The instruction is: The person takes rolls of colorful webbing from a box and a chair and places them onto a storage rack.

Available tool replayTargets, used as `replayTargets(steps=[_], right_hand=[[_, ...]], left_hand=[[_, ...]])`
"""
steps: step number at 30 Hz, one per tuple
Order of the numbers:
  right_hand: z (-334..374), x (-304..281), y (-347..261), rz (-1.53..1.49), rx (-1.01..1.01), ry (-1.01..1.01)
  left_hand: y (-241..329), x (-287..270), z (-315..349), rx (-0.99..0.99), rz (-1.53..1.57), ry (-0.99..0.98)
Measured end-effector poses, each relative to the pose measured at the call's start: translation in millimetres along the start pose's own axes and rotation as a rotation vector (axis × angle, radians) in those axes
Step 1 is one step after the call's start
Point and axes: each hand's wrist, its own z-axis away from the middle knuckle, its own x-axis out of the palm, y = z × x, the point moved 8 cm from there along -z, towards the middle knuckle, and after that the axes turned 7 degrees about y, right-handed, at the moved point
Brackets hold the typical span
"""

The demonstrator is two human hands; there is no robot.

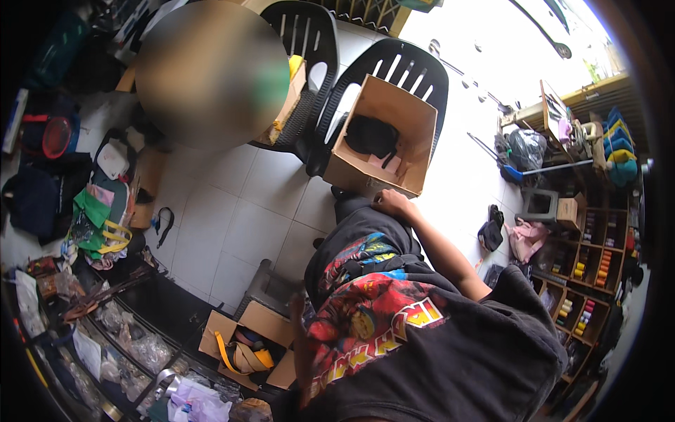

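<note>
My right hand (391,202) rests at the dark cloth over my lap, just below the near edge of an open cardboard box (349,169). Its fingers look curled, and whatever may be in them is hidden. The box sits tilted on a black plastic chair (430,79) with slots in its back. Inside the box lie a black, soft-looking item (371,136) and a pinkish flat piece (385,166). Of my left arm only a narrow strip shows beside my printed black shirt (450,359); the left hand is out of sight.
Behind my left side stands an open box (260,318) with yellow and dark straps. Bags and cloth (91,211) pile up at the left. A shelf of thread spools (590,267) and a grey stool (540,204) stand at the right. A blurred patch covers the upper left.
</note>
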Motion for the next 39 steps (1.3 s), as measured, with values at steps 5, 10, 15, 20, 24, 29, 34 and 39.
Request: replayTargets(steps=[5,10,15,20,24,29,34,39], right_hand=[[-26,-7,46,-0.150,0.106,0.129],[-36,2,83,-0.028,0.086,0.300],[-54,24,110,-0.296,0.142,0.147],[-93,45,145,-0.396,0.180,0.086],[-126,74,165,-0.345,0.248,-0.010],[-199,75,183,-0.303,0.312,0.025],[-290,82,231,-0.198,0.366,0.179],[-385,84,248,-0.261,0.559,-0.085]], left_hand=[[112,-19,-53,0.043,0.272,-0.042],[314,-24,-57,0.163,0.353,-0.125],[486,19,-91,0.244,0.326,-0.356],[579,124,-142,0.366,0.222,-0.511],[575,204,-214,0.466,-0.182,-0.555],[546,276,-330,0.320,-0.285,-0.428],[557,312,-386,0.270,-0.240,-0.360],[556,331,-426,0.265,-0.118,-0.208]])
